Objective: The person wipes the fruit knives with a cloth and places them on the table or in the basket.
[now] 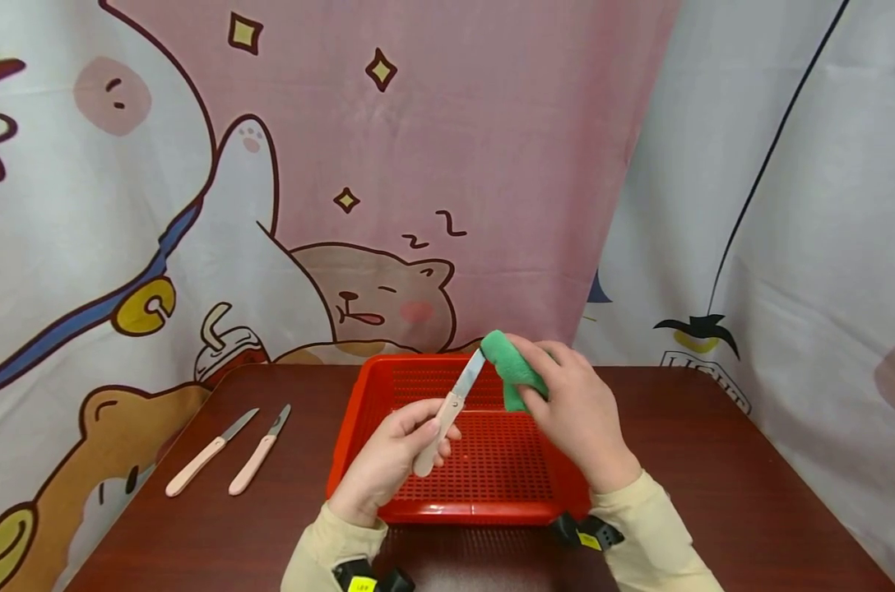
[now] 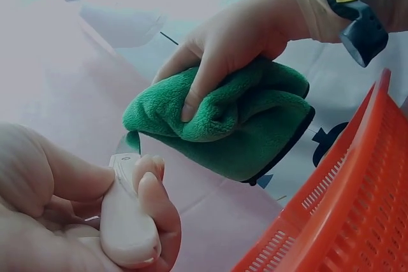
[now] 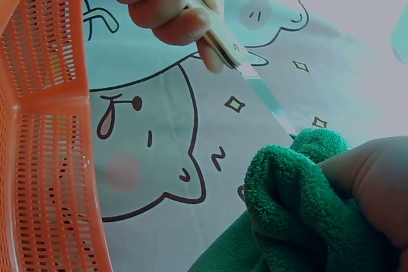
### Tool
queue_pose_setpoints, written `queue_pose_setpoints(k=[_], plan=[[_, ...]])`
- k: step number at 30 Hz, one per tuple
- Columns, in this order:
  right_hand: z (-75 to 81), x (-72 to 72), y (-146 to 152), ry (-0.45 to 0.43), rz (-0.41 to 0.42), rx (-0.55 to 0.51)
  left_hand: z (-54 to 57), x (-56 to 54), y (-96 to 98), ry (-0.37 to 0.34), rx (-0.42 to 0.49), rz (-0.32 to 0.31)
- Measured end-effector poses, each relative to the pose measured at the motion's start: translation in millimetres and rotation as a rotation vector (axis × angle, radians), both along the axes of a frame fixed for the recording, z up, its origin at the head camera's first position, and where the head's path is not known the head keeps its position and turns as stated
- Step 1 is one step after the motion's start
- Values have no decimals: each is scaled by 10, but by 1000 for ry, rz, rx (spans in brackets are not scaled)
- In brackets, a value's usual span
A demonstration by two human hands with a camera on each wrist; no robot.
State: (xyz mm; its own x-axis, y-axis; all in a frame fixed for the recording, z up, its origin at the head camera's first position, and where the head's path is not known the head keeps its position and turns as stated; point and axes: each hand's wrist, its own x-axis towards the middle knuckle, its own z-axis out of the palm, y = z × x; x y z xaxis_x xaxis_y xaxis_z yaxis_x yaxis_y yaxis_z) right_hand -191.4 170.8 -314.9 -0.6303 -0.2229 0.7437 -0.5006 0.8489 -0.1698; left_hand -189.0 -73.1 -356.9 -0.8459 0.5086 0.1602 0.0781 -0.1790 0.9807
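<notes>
My left hand [image 1: 391, 460] grips a folding knife by its pale handle [image 1: 438, 436], with the blade [image 1: 468, 374] pointing up and to the right over the basket. In my right hand [image 1: 577, 403] is a bunched green cloth [image 1: 517, 370], pinched between thumb and fingers. The cloth [image 2: 223, 119] has a dark edge and is folded over the blade's tip, which it hides. From the right wrist view, the bare lower part of the blade [image 3: 264, 97] shows between the handle and the cloth [image 3: 299, 202].
A red plastic basket [image 1: 462, 511] with perforated walls stands on the dark brown table [image 1: 670, 460] below both hands. Two more pale-handled knives, a left one [image 1: 199, 464] and a right one [image 1: 255, 462], lie at the table's left with blades out. A cartoon-printed curtain [image 1: 492, 164] hangs behind.
</notes>
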Motion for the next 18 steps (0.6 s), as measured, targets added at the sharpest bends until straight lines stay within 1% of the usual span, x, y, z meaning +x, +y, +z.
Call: queue_pose_setpoints(k=[4,10,15,18], plan=[[-12,15,42,-19,-14,-40,-8,0,-15,-9,13,-9],[-36,73,88,-30,-18,-106,-6,-1,-32,-28,39,2],[-63,130,77,3,14,-116,1,-8,-38,-24,59,9],[-82,155,19,23,53,-92,7,-9,-32,-29,63,21]])
